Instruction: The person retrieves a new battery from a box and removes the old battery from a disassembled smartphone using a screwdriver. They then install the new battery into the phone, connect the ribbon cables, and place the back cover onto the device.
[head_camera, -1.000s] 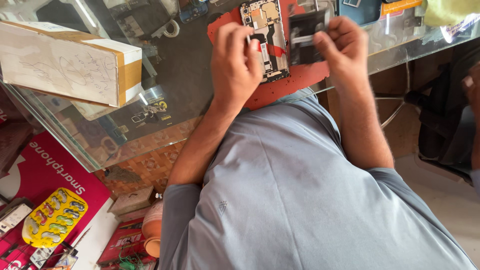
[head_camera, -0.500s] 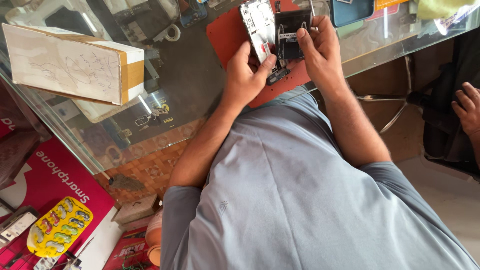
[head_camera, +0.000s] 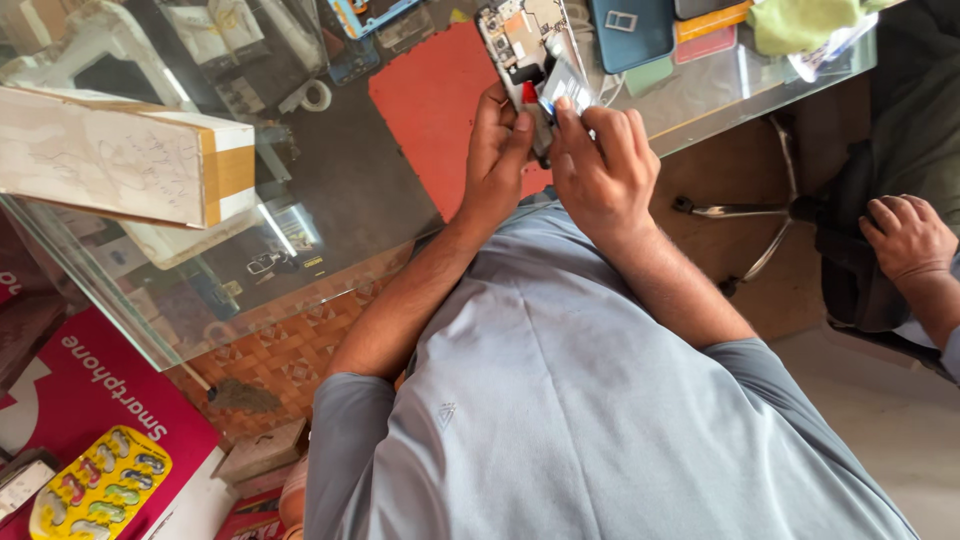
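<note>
An opened phone (head_camera: 520, 40) with its back off and its circuit boards showing lies on a red mat (head_camera: 430, 100) on the glass counter. My left hand (head_camera: 497, 150) grips the phone's near end, thumb against its edge. My right hand (head_camera: 600, 170) sits close beside it and pinches a small flat grey-black part (head_camera: 565, 82) with a blue corner, held against the phone's right side. The two hands touch each other. Part of the phone is hidden by my fingers.
A long cardboard box (head_camera: 120, 160) lies on the glass counter (head_camera: 330, 220) at left, beside a tape roll (head_camera: 315, 95). A blue phone case (head_camera: 630, 30) and green cloth (head_camera: 800, 20) sit at the back. Another person's hand (head_camera: 905, 235) rests at right near a stool base (head_camera: 740, 210).
My hands have come closer together over the phone. The right hand has brought the flat part down against the phone, and the left hand has shifted onto the phone's near end.
</note>
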